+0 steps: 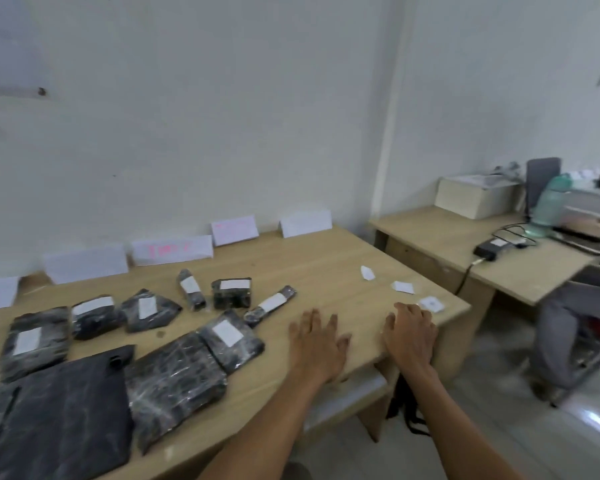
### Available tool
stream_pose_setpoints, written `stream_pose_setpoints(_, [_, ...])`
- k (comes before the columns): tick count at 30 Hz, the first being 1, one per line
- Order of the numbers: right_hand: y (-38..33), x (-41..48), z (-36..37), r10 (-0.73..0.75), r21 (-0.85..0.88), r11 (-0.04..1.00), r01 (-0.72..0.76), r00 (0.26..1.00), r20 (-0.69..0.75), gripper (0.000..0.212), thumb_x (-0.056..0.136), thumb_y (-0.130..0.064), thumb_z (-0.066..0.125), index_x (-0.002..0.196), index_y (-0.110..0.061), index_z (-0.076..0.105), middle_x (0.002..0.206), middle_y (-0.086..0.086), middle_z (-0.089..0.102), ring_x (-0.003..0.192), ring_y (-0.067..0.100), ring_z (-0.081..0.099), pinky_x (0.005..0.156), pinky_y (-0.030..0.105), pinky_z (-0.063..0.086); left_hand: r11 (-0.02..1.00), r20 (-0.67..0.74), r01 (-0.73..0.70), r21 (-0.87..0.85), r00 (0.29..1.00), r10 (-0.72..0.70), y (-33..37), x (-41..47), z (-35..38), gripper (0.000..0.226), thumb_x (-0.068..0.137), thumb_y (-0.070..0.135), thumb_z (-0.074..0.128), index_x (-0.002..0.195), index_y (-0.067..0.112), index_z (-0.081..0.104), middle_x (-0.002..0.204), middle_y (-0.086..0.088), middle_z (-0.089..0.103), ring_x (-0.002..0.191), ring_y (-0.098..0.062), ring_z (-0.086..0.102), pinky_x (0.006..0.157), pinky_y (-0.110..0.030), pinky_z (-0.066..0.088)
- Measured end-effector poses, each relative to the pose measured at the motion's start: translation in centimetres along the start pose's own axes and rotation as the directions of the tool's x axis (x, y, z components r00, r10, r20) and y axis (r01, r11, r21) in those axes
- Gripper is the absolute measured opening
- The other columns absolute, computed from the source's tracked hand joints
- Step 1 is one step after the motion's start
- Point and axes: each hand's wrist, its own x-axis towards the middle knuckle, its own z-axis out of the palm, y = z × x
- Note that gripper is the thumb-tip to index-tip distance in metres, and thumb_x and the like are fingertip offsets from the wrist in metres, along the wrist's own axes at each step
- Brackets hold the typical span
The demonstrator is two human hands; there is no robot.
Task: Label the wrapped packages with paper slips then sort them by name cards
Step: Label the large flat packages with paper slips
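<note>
Hands flat on the wooden desk (326, 258), both of them: left hand (315, 344) spread palm down near the front edge, right hand (410, 332) spread beside it, neither holding anything. Black wrapped packages (174, 375) lie across the left half, most wearing white paper slips (227, 332). Three loose slips (402, 287) sit just beyond the right hand. Name cards (172, 250) lean along the far wall.

Packages (194, 344) left on table (312, 258), name cards (172, 250) behind.
</note>
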Motion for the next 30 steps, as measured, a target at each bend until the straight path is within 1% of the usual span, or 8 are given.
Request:
stream_pose_setpoints(3, [4.5,0.6,-0.4,0.014,0.086,0.996,-0.016,1.0,0.023,0.034,0.096,-0.027,0.041,0.117,-0.011,0.063,0.123,0.014,0.058,0.113,0.033,0.048,0.091,0.044,0.042,1.0,0.022,0.008,0.025,1.0,-0.009,1.1,1.0,0.1,0.065,0.097,0.06,0.012,0.155,0.03,0.007,0.163,-0.008,-0.002,0.15,-0.027,-0.005,0.117,-0.055,-0.003])
stream_pose_setpoints(6, [6.6,1.6,0.3,-0.054,0.081,0.996,0.047,0.995,0.08,0.059,0.085,-0.046,0.022,0.116,-0.018,0.064,0.12,0.009,0.06,0.112,0.029,0.048,0.089,0.044,0.041,0.999,0.034,-0.006,0.04,0.999,0.005,1.7,2.2,0.2,0.065,0.097,0.061,0.01,0.155,0.032,0.004,0.163,-0.007,-0.005,0.15,-0.026,-0.008,0.116,-0.055,-0.005])
stream_pose_setpoints(7, [6.7,2.0,0.2,-0.074,0.066,0.996,0.068,0.993,0.093,0.06,0.085,-0.047,0.021,0.119,-0.022,0.063,0.122,0.008,0.059,0.114,0.029,0.047,0.09,0.045,0.041,0.999,0.034,-0.012,0.044,0.999,0.01,1.8,2.5,0.1,0.065,0.097,0.061,0.01,0.155,0.032,0.003,0.163,-0.007,-0.006,0.15,-0.026,-0.008,0.116,-0.055,-0.005])
stream_pose_setpoints(11, [5.4,2.1,-1.1,-0.083,0.054,0.996,0.076,0.987,0.136,0.031,0.096,-0.035,0.043,0.118,-0.033,0.065,0.132,0.002,0.049,0.122,0.028,0.04,0.096,0.047,0.04,0.998,0.024,-0.024,0.051,0.999,0.023,2.0,3.1,0.2,0.065,0.096,0.06,0.009,0.155,0.033,0.0,0.163,-0.007,-0.008,0.149,-0.024,-0.01,0.116,-0.055,-0.006])
stream_pose_setpoints(14, [5.4,1.9,-0.9,-0.063,0.1,0.994,0.05,0.99,0.129,0.028,0.093,-0.033,0.048,0.112,-0.036,0.068,0.129,-0.003,0.052,0.121,0.026,0.041,0.097,0.047,0.04,0.999,0.027,-0.022,0.046,0.999,0.021,2.0,3.1,0.6,0.065,0.096,0.061,0.01,0.155,0.034,0.001,0.163,-0.006,-0.008,0.149,-0.023,-0.011,0.116,-0.054,-0.006])
stream_pose_setpoints(20, [4.9,2.0,-0.5,-0.015,0.201,0.98,-0.003,0.996,0.084,0.018,0.088,-0.03,0.055,0.095,-0.031,0.072,0.117,-0.006,0.06,0.115,0.025,0.046,0.095,0.045,0.039,0.999,0.022,-0.025,0.043,0.999,0.024,1.8,3.0,0.6,0.065,0.096,0.061,0.009,0.155,0.033,0.001,0.163,-0.006,-0.008,0.15,-0.024,-0.01,0.116,-0.054,-0.006])
stream_pose_setpoints(25, [5.0,1.5,0.4,-0.018,0.218,0.976,0.022,1.0,-0.024,0.022,0.095,-0.023,0.047,0.098,-0.02,0.069,0.11,0.001,0.065,0.106,0.023,0.05,0.093,0.043,0.037,0.999,0.021,-0.036,0.034,0.999,0.035,1.8,3.0,0.7,0.065,0.096,0.061,0.009,0.155,0.033,0.002,0.163,-0.006,-0.007,0.15,-0.024,-0.01,0.117,-0.053,-0.006])
stream_pose_setpoints(30, [5.2,2.1,0.3,-0.005,0.243,0.97,-0.004,0.999,0.033,0.022,0.094,-0.031,0.052,0.1,-0.021,0.07,0.115,-0.002,0.064,0.112,0.026,0.05,0.097,0.047,0.036,0.999,0.016,-0.04,0.025,0.999,0.04,1.8,2.5,0.5,0.064,0.098,0.06,0.01,0.155,0.032,0.004,0.163,-0.006,-0.005,0.15,-0.024,-0.009,0.117,-0.051,-0.007])
